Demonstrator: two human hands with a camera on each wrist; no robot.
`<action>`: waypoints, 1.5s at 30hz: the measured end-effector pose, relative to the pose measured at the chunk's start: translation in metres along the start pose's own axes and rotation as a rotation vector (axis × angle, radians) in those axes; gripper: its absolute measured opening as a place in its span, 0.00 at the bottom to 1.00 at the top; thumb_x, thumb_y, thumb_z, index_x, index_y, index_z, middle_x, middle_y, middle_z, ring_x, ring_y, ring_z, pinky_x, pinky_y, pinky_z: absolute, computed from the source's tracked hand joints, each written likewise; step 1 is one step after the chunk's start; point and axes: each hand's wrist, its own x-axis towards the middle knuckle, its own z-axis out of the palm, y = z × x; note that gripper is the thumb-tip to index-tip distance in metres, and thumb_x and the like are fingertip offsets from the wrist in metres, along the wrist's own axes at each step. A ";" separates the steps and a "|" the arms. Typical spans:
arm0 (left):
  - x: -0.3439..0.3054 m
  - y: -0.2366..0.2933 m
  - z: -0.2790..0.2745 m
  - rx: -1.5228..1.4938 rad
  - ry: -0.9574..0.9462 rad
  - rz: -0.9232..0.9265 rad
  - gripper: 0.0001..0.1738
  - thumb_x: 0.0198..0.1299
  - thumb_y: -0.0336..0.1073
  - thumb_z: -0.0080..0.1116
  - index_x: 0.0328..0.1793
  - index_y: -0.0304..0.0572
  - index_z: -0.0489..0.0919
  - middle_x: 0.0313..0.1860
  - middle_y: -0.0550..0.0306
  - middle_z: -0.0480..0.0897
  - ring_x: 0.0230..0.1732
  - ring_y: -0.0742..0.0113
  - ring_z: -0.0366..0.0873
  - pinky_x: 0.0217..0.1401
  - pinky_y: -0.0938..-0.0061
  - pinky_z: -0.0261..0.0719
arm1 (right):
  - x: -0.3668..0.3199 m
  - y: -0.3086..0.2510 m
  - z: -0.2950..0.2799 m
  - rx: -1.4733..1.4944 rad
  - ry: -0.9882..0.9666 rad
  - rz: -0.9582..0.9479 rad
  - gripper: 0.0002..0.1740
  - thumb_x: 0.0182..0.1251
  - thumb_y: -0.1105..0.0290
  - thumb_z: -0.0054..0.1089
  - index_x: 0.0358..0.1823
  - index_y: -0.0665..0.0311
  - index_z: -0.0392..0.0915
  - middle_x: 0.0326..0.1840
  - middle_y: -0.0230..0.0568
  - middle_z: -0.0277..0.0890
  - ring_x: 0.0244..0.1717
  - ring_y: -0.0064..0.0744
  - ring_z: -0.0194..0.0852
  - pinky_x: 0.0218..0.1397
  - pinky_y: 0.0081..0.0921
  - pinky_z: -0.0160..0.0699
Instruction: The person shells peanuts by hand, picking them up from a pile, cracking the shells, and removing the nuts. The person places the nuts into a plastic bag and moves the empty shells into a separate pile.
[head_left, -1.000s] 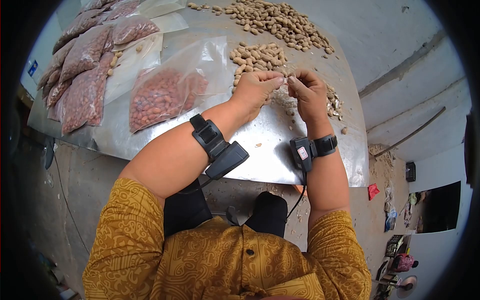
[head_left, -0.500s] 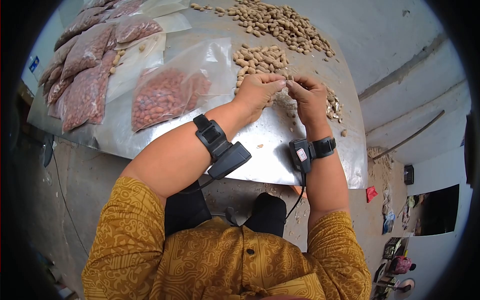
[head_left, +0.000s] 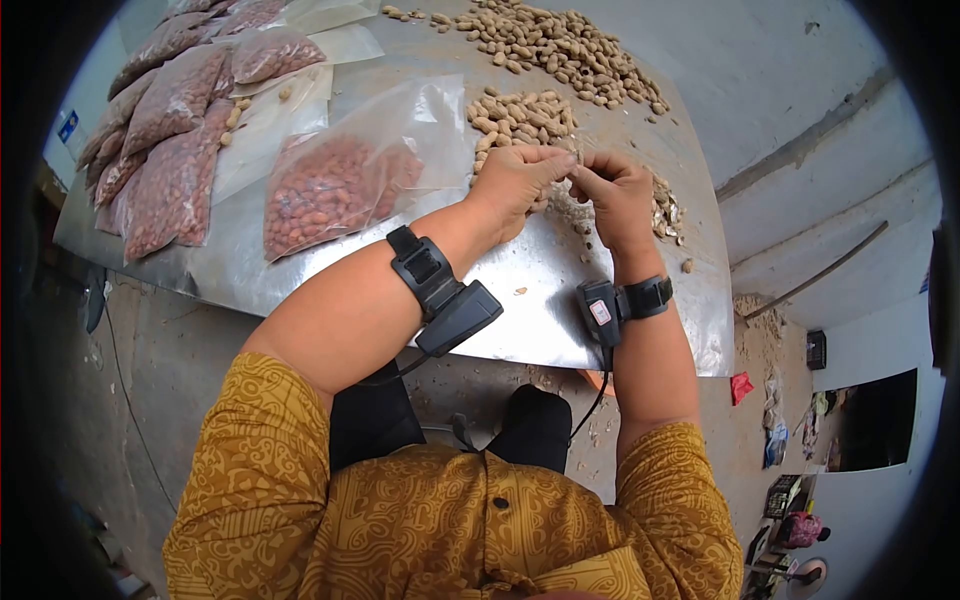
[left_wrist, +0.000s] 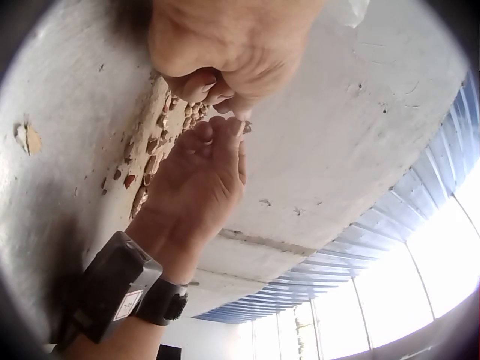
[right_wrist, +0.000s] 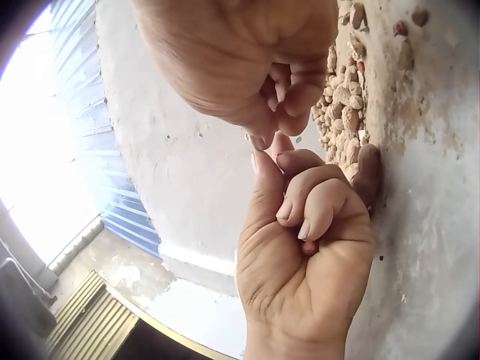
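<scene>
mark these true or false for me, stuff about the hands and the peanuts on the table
1. The left hand and right hand meet at their fingertips above the table. True.
2. The bag of red peanuts lies to the right of the right hand. False: it lies left of the left hand.
3. A pile of unshelled peanuts lies just beyond the hands. True.
4. The left hand lies flat on the table. False: its fingers are curled, pinching a small piece together with the right hand.
5. Broken shells lie beside the right hand. True.
</scene>
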 end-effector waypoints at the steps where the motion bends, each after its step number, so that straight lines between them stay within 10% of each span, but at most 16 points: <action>1: 0.000 0.000 -0.001 0.005 -0.008 -0.009 0.11 0.57 0.36 0.61 0.40 0.37 0.77 0.25 0.65 0.74 0.18 0.83 0.60 0.16 0.87 0.54 | -0.001 -0.001 0.001 -0.020 -0.009 -0.003 0.07 0.54 0.74 0.64 0.32 0.70 0.79 0.22 0.32 0.75 0.23 0.17 0.72 0.25 0.13 0.70; 24: 0.000 0.003 0.001 0.022 -0.027 0.148 0.10 0.61 0.36 0.55 0.38 0.35 0.76 0.25 0.62 0.75 0.19 0.82 0.63 0.19 0.86 0.58 | -0.001 0.006 0.006 0.534 -0.084 0.035 0.19 0.53 0.83 0.61 0.48 0.68 0.72 0.35 0.39 0.75 0.31 0.26 0.78 0.34 0.19 0.79; 45: 0.004 0.005 -0.004 -0.372 -0.039 -0.260 0.08 0.63 0.35 0.47 0.32 0.41 0.70 0.22 0.62 0.70 0.16 0.79 0.61 0.14 0.86 0.53 | -0.002 0.009 0.010 -0.065 0.044 -0.381 0.19 0.52 0.82 0.60 0.48 0.63 0.76 0.34 0.30 0.76 0.34 0.17 0.73 0.41 0.16 0.75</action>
